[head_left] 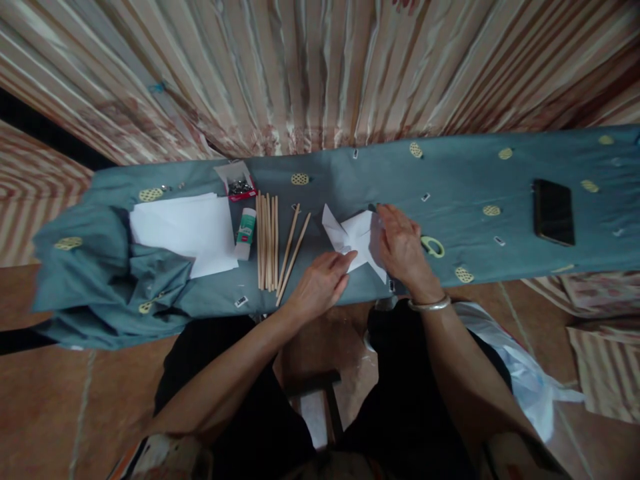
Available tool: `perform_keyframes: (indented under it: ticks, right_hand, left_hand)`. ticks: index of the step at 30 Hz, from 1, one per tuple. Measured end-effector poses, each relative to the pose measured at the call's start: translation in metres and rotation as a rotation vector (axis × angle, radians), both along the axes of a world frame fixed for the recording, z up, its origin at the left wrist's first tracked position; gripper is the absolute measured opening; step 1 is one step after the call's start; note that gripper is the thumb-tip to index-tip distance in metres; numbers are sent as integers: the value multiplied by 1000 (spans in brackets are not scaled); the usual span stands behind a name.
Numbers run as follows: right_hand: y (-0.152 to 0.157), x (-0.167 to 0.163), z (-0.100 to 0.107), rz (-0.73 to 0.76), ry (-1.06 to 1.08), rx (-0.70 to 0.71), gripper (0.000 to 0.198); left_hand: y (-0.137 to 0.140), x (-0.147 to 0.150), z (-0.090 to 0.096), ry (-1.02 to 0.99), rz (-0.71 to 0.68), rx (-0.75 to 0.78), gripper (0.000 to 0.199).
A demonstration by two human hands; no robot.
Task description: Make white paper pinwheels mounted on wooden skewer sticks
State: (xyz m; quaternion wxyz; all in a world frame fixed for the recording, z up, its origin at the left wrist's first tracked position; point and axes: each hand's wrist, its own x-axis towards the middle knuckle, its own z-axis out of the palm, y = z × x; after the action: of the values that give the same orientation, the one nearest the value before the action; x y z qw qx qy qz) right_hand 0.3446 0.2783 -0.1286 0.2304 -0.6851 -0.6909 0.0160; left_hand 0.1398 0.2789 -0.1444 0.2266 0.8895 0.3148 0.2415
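Across the top of my remote view hangs a striped curtain (310,73), falling in folds behind the work area. Below it runs a long, narrow bench (450,180), covered by a blue-green cloth with a yellow pineapple print and bunched at its left end. White sheets of paper (185,230) lie stacked toward that end, partly overlapped by the bunched cloth. Nearer the middle, slender wooden sticks (267,240) lie side by side in a group, with two more sticks (293,257) just to the right.

I see the left hand (323,280) with its fingers together, touching the lower left part of a folded white paper (357,233); I cannot tell whether it grips. This paper, shaped like a pinwheel with pointed arms, lies on the bench between both hands. The right hand (400,240) curves narrowly over the paper's right side, its exact hold hidden from me.

Well apart at far right lies a dark phone (554,212). An open box (239,183) of small metal pieces stands above a green-and-white glue stick (245,233). Beside the right hand shows a pale green loop (433,247), and a silver bracelet (430,304) circles the wrist.
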Motion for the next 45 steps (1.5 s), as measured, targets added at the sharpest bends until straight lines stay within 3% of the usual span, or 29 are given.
perform_keyframes:
  ticks: [6, 16, 22, 25, 32, 38, 45]
  right_hand:
    - [6, 1, 6, 9, -45, -21, 49]
    - [-10, 21, 22, -81, 222, -73, 45]
    - [-29, 20, 22, -76, 252, -98, 46]
    - [-37, 16, 20, -54, 233, -100, 45]
    - [-42, 8, 16, -7, 164, -125, 46]
    - [-43, 8, 20, 12, 142, -9, 36]
    - [-40, 14, 23, -39, 389, 37, 28]
  left_hand:
    - [7, -6, 6, 34, -10, 53, 40]
    - [28, -20, 7, 11, 51, 125, 37]
    - [37, -20, 8, -17, 79, 170, 40]
    - [33, -18, 12, -44, 80, 217, 39]
    - [3, -5, 11, 80, -117, 246, 34]
    - [0, -2, 10, 120, -109, 271, 17]
    - [0, -5, 11, 68, -70, 306, 17]
